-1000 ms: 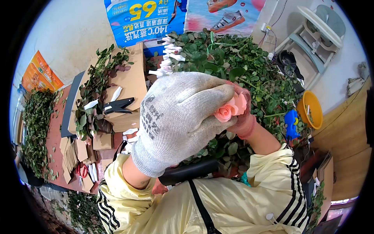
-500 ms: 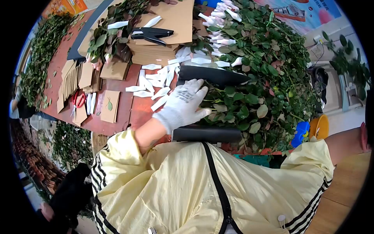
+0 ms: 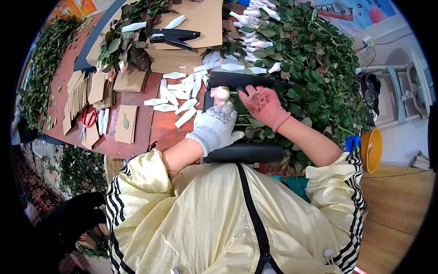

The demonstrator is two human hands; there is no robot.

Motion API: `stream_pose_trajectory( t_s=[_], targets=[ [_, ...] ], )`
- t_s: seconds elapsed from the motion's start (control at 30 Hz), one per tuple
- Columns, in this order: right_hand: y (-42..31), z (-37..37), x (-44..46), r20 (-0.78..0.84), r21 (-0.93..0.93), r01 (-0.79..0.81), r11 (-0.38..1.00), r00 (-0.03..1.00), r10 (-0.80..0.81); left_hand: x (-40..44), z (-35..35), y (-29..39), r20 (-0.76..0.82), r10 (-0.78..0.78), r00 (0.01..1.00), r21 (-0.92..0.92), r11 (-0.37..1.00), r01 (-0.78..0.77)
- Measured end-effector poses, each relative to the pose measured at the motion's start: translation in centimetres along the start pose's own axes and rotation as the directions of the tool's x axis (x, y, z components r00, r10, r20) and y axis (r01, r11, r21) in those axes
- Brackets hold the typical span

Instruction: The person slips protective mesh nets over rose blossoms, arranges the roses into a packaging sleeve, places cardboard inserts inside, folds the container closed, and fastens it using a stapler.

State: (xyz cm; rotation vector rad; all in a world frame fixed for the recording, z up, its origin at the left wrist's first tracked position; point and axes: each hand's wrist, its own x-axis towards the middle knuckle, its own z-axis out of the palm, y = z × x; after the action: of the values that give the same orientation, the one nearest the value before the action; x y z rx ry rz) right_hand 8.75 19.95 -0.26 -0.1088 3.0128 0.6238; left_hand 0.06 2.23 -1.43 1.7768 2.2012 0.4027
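A pale pink rose [image 3: 220, 93] lies with its bloom toward the left in a black trough-like holder [image 3: 242, 78]. My right hand [image 3: 264, 107], in a pink-red glove, has its fingers curled on the rose's stem just behind the bloom. My left hand [image 3: 215, 127], in a whitish knit glove, rests just below the bloom with its fingers stretched and thumb apart. Its fingertips are at the bloom's lower edge; whether they press on it I cannot tell. Leafy stems [image 3: 255, 130] lie in the holder under and beside my hands, between its raised black sides.
White mesh sleeves [image 3: 186, 106] are scattered left of the holder. A black stapler [image 3: 175, 36] lies on stacked cardboard [image 3: 178, 59]. Red-handled scissors [image 3: 89, 119] and cardboard pieces [image 3: 126, 124] sit further left. A big rose pile [image 3: 319, 73] fills the right; a yellow bucket [image 3: 372, 150] stands beyond.
My right hand has come in from the far right, and a rose now lies in the holder with that hand on its stem. My left hand has shifted slightly down.
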Motion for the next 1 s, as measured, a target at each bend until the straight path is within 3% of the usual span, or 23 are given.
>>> stream_pose_trajectory(
  t_s=[0.07, 0.3, 0.37, 0.6, 0.67, 0.7, 0.73, 0.77, 0.8, 0.87, 0.9, 0.97, 1.0],
  targets=[
    [0.1, 1.0, -0.1, -0.141, 0.05, 0.029, 0.998, 0.99, -0.021, 0.1, -0.4, 0.1, 0.04, -0.009, 0.999, 0.016, 1.0, 0.009],
    [0.6, 2.0, -0.2, 0.022, 0.113, 0.013, 0.994, 1.0, -0.016, 0.2, -0.2, 0.3, 0.079, -0.024, 0.997, 0.03, 0.999, 0.022],
    [0.4, 1.9, 0.0, 0.135, 0.159, -0.013, 0.987, 0.991, -0.008, 0.1, -0.1, 0.2, 0.087, -0.024, 0.996, 0.027, 0.999, 0.022],
    [1.2, 3.7, -0.7, 0.074, 0.179, 0.004, 0.984, 0.997, -0.018, 0.1, 0.1, 0.1, 0.036, 0.003, 0.999, 0.001, 1.0, -0.003],
    [1.0, 5.1, -1.2, -0.097, 0.183, 0.045, 0.982, 0.995, -0.028, 0.1, 0.0, -0.3, 0.01, 0.019, 1.0, 0.015, 1.0, -0.019],
    [0.9, 4.2, -1.1, -0.094, 0.197, 0.036, 0.98, 0.995, -0.018, 0.6, -0.4, -1.4, 0.029, 0.066, 0.997, -0.051, 0.997, -0.065],
    [1.1, 2.1, -0.6, 0.049, 0.185, 0.014, 0.983, 0.999, -0.023, 1.1, -0.7, -2.7, 0.049, 0.115, 0.992, -0.117, 0.987, -0.109],
    [1.1, 0.4, -0.6, 0.194, 0.175, -0.005, 0.985, 0.981, -0.03, 1.4, -0.8, -4.2, 0.026, 0.082, 0.996, -0.223, 0.972, -0.074],
    [1.1, -0.2, -1.1, 0.074, 0.16, 0.02, 0.987, 0.997, -0.032, 1.7, -0.7, -5.7, 0.005, 0.041, 0.999, -0.328, 0.944, -0.038],
    [0.8, -4.3, -1.3, 0.085, 0.234, 0.008, 0.972, 0.996, -0.029, 2.2, -0.3, -7.2, -0.092, 0.176, 0.98, -0.281, 0.94, -0.195],
    [0.4, -4.3, -1.3, 0.085, 0.235, 0.015, 0.972, 0.996, -0.036, 2.5, -0.2, -7.4, -0.093, 0.17, 0.981, -0.283, 0.94, -0.189],
    [-0.2, -4.0, -1.4, 0.147, 0.341, -0.026, 0.94, 0.989, -0.026, 3.0, -0.1, -7.5, -0.288, 0.267, 0.92, -0.157, 0.934, -0.321],
    [-0.4, -3.5, -1.5, 0.149, 0.342, -0.027, 0.939, 0.989, -0.026, 2.8, -0.5, -7.0, -0.286, 0.267, 0.92, -0.158, 0.934, -0.321]
  ],
)
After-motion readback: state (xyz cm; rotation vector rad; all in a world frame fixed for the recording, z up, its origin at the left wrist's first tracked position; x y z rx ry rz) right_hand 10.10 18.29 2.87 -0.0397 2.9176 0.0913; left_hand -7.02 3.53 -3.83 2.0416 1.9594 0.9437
